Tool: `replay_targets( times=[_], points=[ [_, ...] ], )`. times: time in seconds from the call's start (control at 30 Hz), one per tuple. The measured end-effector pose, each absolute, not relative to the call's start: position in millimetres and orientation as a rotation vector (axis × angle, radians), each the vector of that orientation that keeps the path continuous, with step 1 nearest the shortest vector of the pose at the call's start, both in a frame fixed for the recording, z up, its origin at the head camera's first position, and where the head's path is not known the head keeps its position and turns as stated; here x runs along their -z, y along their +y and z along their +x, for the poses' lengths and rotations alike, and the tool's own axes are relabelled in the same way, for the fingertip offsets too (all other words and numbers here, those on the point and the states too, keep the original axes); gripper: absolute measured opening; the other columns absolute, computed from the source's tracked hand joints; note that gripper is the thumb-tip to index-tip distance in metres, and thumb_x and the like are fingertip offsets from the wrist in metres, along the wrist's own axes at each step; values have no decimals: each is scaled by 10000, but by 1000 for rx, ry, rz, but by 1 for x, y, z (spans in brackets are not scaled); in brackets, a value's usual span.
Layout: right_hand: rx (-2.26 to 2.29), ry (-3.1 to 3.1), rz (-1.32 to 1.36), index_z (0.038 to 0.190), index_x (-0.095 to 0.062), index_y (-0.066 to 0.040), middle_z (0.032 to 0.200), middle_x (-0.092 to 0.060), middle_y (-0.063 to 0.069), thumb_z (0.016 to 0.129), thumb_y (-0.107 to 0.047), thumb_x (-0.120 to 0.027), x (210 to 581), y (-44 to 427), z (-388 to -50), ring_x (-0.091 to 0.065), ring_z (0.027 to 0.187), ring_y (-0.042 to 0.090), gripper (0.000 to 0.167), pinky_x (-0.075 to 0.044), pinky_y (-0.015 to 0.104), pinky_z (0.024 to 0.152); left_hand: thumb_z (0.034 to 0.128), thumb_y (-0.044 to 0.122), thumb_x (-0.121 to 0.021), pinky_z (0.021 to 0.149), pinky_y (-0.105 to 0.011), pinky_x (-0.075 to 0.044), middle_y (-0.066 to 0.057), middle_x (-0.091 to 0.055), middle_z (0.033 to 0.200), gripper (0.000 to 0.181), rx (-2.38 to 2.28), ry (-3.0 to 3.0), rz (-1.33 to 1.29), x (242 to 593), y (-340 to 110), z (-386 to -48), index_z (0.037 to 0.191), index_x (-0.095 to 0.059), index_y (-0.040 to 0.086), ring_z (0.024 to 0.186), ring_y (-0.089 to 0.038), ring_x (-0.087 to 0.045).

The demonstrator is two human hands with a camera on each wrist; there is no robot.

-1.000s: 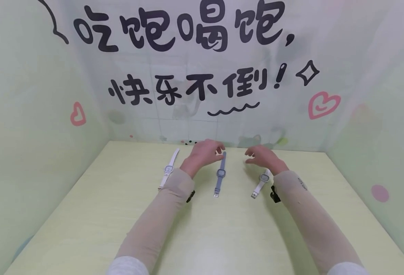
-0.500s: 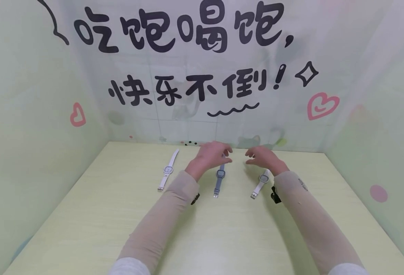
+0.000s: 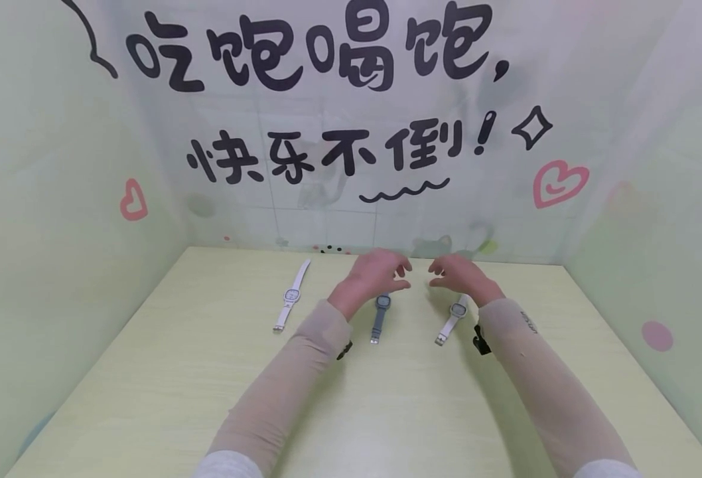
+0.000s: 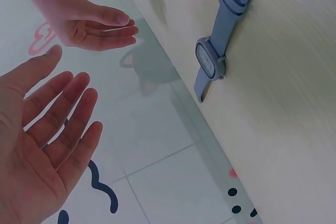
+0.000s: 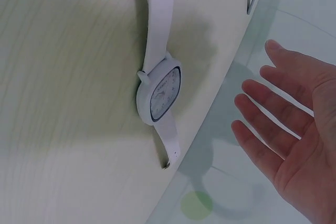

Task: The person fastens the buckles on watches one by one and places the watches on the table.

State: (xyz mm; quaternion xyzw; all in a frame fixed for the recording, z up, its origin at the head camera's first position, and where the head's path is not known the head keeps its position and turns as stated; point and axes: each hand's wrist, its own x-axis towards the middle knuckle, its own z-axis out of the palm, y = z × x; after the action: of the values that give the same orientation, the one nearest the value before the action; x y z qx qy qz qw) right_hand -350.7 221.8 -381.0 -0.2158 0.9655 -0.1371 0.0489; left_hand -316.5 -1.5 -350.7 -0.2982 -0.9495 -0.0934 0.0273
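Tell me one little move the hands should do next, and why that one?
Maybe the left hand should come down toward the blue watch. That hand is open and holds nothing, and in the head view it partly hides that watch, so this one looks easiest to reach. The left white watch lies farther from it.

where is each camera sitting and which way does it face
Head: worn on the head, facing forward and down over the table; both sleeved forearms, left hand and right hand show.
Left wrist: on that wrist, facing the blue watch; both hands show.
Right wrist: on that wrist, facing a white watch; right hand shows.
Head and left wrist share the blue watch.
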Motion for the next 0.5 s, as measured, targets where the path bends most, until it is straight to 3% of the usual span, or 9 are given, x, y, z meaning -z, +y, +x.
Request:
replay_targets(
  times=[0.5],
  points=[
    [417, 2946, -652, 1212, -660, 44, 1174, -695, 233, 913, -163, -711, 385, 224, -352, -659, 1090, 366, 368, -535, 498, 960, 937, 429, -675, 778, -272, -560, 113, -731, 1158, 387, 273, -2976, -941, 357, 4, -312, 1276, -661, 242, 1066, -96, -675]
  ],
)
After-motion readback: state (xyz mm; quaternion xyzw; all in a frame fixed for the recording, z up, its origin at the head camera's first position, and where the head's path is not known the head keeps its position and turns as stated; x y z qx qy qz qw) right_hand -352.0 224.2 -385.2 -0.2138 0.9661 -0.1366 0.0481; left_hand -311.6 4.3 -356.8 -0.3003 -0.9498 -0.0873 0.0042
